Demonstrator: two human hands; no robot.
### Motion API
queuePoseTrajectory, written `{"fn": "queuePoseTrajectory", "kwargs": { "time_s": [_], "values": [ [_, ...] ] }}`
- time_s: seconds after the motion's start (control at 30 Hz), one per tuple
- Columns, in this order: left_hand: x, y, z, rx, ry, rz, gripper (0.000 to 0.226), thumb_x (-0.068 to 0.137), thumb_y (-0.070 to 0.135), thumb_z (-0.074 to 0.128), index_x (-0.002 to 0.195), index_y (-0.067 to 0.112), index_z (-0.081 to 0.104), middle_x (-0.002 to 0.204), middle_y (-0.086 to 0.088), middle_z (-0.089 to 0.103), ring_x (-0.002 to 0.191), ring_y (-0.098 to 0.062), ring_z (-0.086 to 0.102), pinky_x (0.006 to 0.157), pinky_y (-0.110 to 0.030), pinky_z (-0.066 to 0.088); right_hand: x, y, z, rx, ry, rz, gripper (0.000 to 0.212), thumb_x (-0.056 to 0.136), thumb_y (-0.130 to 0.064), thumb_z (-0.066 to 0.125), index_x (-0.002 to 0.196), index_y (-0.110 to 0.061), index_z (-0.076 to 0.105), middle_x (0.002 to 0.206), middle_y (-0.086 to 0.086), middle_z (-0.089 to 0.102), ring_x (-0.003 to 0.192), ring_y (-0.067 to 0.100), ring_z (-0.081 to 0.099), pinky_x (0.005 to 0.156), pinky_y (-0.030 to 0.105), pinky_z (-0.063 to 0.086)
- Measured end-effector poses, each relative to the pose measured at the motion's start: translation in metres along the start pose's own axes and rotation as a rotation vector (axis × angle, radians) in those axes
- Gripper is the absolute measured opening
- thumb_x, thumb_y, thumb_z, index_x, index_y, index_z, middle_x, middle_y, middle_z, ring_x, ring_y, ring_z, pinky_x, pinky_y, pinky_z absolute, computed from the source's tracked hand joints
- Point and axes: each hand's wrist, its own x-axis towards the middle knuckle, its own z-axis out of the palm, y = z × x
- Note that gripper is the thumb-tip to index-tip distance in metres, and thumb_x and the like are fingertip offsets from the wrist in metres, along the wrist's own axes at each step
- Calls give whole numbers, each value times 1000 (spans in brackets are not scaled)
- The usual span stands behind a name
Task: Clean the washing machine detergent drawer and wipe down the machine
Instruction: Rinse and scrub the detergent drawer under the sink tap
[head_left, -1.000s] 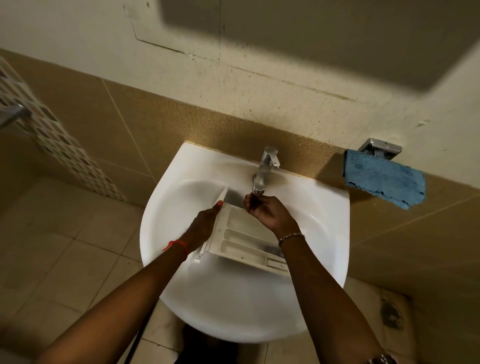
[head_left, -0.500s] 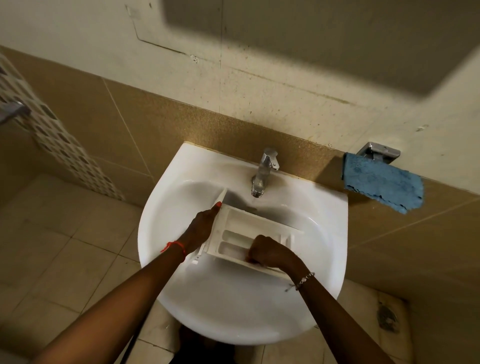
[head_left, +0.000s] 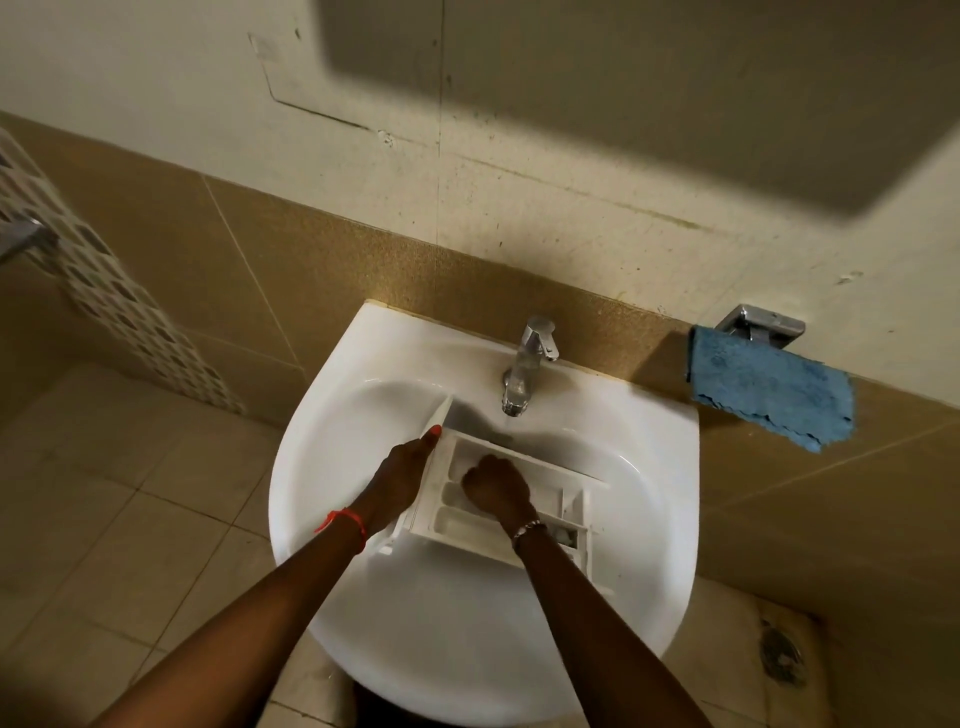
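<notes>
A second ago the right hand was up at the spout of the tap. Half a second ago it had dropped to the near edge of the detergent drawer. Now it sits further in, over the compartments in the drawer's left half. Its fingers are curled under with the knuckles up. The fingertips are hidden down in the compartment, so I cannot tell whether they hold anything.

The left hand has not moved. It still grips the drawer's left end, where the front panel is, with the thumb laid along the panel and its red nail showing. The drawer has stayed where it was, lying tilted inside the bowl of the white sink, below and in front of the tap. A red thread circles the left wrist and a beaded bracelet the right.

The sink is fixed against a wall that is tan tile in its lower part and stained pale plaster above, with a large shadow across the top. To the right of the sink a blue cloth hangs from a chrome holder on the wall. On the left a strip of small patterned tiles runs down the wall, beside a metal fitting at the frame's edge. The floor is pale square tile, and a round drain is set in it at the lower right.
</notes>
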Motion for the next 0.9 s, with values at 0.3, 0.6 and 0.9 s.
{"fn": "queuePoseTrajectory", "kwargs": {
  "time_s": [0.3,0.6,0.9],
  "values": [
    [3,-2,0,30,8,-13,41,98,40,34,97,9,61,77,-6,62,70,-18,60,59,-18,48,-7,48,-12,181,-170,-259,35,98,-34,41,114,-15,66,86,0,67,68,5,52,66,19,37],
    [-3,1,-2,41,7,-17,49,96,43,37,94,3,64,92,-23,64,87,-37,63,82,-43,53,8,87,-47,139,-119,-92,30,93,-20,51,76,0,65,62,5,59,59,17,55,61,26,45],
    [-2,0,-3,90,29,-47,56,95,50,35,102,4,66,82,-21,64,72,-23,57,66,-26,45,34,8,-42,1861,-328,40,23,71,-2,47,72,10,66,76,24,68,68,32,70,61,39,59]
  ]
}}
